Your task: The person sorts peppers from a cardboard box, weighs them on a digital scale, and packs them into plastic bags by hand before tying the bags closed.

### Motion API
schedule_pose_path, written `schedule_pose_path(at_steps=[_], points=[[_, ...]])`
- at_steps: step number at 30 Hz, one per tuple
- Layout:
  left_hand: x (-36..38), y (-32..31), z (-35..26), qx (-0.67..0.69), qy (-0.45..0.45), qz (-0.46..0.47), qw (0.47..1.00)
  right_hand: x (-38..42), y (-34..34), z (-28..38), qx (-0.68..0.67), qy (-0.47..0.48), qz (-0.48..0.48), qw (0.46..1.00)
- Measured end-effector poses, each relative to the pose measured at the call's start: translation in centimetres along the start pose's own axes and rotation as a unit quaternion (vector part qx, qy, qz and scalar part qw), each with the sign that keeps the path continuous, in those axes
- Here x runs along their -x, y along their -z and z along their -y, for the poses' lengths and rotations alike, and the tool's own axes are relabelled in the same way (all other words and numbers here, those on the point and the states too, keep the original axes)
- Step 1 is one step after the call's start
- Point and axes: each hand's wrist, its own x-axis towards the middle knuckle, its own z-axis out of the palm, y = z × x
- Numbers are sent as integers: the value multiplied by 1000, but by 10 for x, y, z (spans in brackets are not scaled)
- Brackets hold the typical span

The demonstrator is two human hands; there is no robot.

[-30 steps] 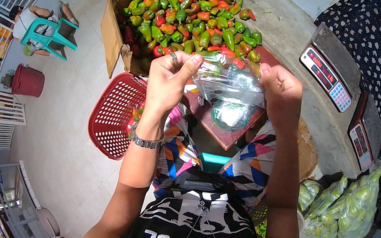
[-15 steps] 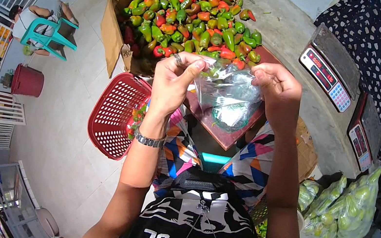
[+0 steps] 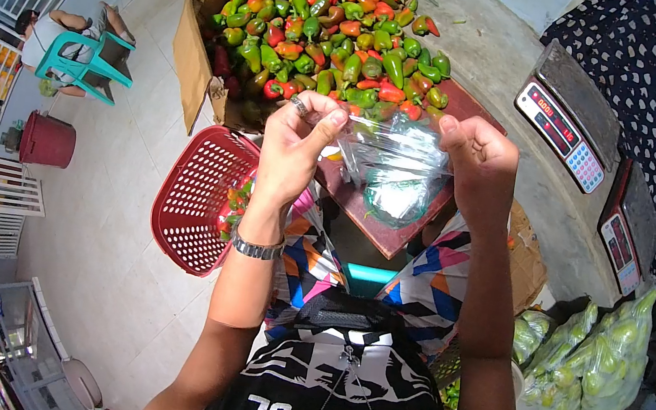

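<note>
A clear plastic bag is stretched between my two hands above a reddish-brown board. My left hand pinches one side of it between thumb and fingers. On the other side, my right hand grips the bag with curled fingers. Beneath the bag, on the board, lies a shiny round bundle with a green edge; the plastic partly covers it. Just beyond my hands, a heap of red and green peppers fills a cardboard box and spreads onto the board.
A red perforated basket holding some peppers stands at my left. To the right are two digital scales and bags of green produce. A person sits on a teal chair at the far left, near a red bucket.
The bag is pulled tauter and wider between my hands. My left hand has shifted slightly left; my right hand has barely moved.
</note>
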Motion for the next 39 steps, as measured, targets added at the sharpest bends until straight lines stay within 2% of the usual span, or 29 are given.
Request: schedule_pose_path(at_steps=[1, 4, 7, 13, 16, 18, 21, 22, 25, 28, 31, 33, 35, 37, 38, 39], points=[[0, 1, 1, 3, -3, 2, 1000, 0, 2, 0, 32, -4, 9, 999], [-1, 3, 4, -2, -12, 2, 1000, 1, -1, 2, 5, 3, 13, 1000], [0, 0, 3, -24, -21, -9, 999, 2, -6, -3, -92, 59, 30, 994], [0, 1, 6, -6, -23, -7, 1000, 2, -10, -6, -165, 56, 50, 983], [3, 0, 4, 16, -1, -11, 1000, 3, -9, -1, -105, 76, 33, 991], [4, 4, 11, 54, 20, -9, 998, 3, -10, -7, -69, 43, 22, 996], [1, 5, 22, 35, -28, -46, 998, 4, -11, -14, 18, 37, 9, 999], [0, -4, 22, 20, -57, -89, 994, 4, -10, -15, 53, 43, 5, 998], [2, 0, 26, 3, -48, -86, 995, 6, -8, -11, 46, -5, 9, 999], [5, 4, 21, -44, -5, -80, 996, 7, -23, -12, -99, 63, -29, 993], [6, -1, 22, -23, -19, -91, 995, 9, -17, -16, -83, 39, 0, 996], [10, 0, 16, -45, 31, -87, 995, 12, -12, -19, -63, -15, 18, 998], [15, -2, 12, -80, 16, -101, 991, 13, -9, -21, -54, -48, 26, 997], [19, -9, 11, -130, -63, -133, 981, 13, -9, -28, -59, -61, 21, 996], [21, -7, 4, -228, -165, -135, 950, 14, -8, -30, -58, -47, 21, 997], [32, -14, -15, -240, -163, -153, 945, 15, -7, -32, -58, -33, 21, 998]])
